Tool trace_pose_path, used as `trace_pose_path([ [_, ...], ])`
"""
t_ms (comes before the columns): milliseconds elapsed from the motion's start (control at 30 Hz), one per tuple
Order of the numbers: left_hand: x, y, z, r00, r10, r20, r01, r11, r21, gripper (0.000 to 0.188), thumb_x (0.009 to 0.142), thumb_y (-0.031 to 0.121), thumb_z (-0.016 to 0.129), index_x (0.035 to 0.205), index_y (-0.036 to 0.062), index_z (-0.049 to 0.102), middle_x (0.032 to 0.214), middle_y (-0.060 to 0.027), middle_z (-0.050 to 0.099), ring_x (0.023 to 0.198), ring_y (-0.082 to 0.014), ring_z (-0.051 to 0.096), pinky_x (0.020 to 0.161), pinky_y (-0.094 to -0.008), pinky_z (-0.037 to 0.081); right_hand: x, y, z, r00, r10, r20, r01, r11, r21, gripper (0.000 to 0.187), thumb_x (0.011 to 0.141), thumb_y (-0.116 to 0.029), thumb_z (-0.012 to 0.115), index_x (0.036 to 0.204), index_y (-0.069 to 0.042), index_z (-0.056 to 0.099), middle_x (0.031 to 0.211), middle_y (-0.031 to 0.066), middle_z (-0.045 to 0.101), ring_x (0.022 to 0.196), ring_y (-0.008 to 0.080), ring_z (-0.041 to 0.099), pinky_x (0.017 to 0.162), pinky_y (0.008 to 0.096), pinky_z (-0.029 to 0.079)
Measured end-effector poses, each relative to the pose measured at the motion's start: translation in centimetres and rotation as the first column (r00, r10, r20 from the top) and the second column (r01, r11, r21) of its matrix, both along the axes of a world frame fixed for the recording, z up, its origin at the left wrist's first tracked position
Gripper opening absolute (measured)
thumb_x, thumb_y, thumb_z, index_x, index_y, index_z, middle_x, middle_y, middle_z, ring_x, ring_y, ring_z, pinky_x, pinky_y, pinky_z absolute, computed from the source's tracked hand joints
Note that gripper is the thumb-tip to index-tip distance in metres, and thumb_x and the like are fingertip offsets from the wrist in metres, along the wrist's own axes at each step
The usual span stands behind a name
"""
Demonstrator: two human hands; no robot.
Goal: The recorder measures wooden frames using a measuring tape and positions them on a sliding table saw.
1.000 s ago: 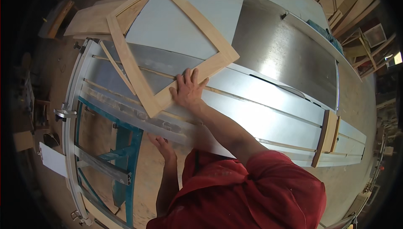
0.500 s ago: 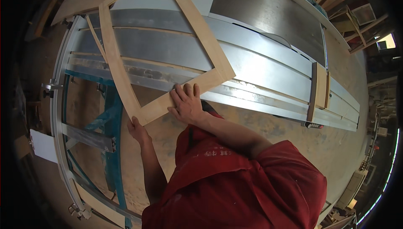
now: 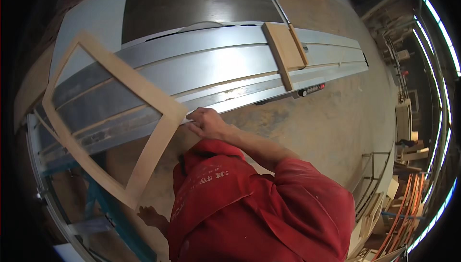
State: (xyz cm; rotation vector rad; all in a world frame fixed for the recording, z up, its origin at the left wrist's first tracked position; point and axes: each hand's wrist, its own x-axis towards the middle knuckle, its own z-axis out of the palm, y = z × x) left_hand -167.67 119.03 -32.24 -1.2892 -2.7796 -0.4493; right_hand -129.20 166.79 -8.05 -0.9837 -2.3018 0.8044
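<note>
A pale wooden frame [image 3: 158, 137], four rails round an open middle, lies aslant on the silver sliding table [image 3: 230, 63] of a panel saw. Its near corner juts out over the table's front edge. My right hand [image 3: 209, 124] is at the frame's right corner, fingers curled and thumb below, seeming to pinch the corner's edge. Low down, my left hand [image 3: 153, 217] is beside the near corner, fingers loosely stretched out; whether the fingertips touch the wood is hard to see. A thin wooden strip [image 3: 48, 126] shows beyond the frame's left rail.
A wooden block with a crosspiece [image 3: 287, 46] sits across the table toward its right end. The saw blade cover [image 3: 206, 24] rises beside a dark metal bed [image 3: 192, 3]. Teal legs [image 3: 113, 214] stand under the table. Timber and orange bars [image 3: 403, 214] are at the far right.
My view has swung to the right. My right hand has gone from lying flat on the near rail to curled fingers at the right corner. The left hand has loosened from the near corner.
</note>
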Motion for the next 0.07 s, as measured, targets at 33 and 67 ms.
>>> trace_pose_path([
  [33,-2.1,7.9,-2.7,0.993,-0.109,0.043,0.113,0.987,-0.116,0.051,0.097,0.019,0.072,0.145,0.0108,0.059,0.135,-0.0157,0.066,0.105,-0.03,0.068,0.11,-0.0387,0.047,2.2,1.9,-0.5,0.991,-0.134,0.013,0.133,0.99,0.054,0.025,0.091,-0.023,0.077,0.105,-0.003,0.076,0.09,0.0173,0.074,0.081,0.034,0.072,0.076,0.0439,0.059],
  [67,-1.1,8.6,-2.6,0.988,-0.148,0.052,0.152,0.983,-0.107,0.051,0.097,0.019,0.072,0.145,0.0108,0.059,0.135,-0.0157,0.066,0.105,-0.03,0.068,0.11,-0.0387,0.047,5.7,3.7,0.2,0.957,-0.29,0.028,0.287,0.953,0.093,0.023,0.09,-0.022,0.077,0.103,-0.003,0.076,0.088,0.0177,0.074,0.076,0.0339,0.073,0.072,0.0434,0.06],
])
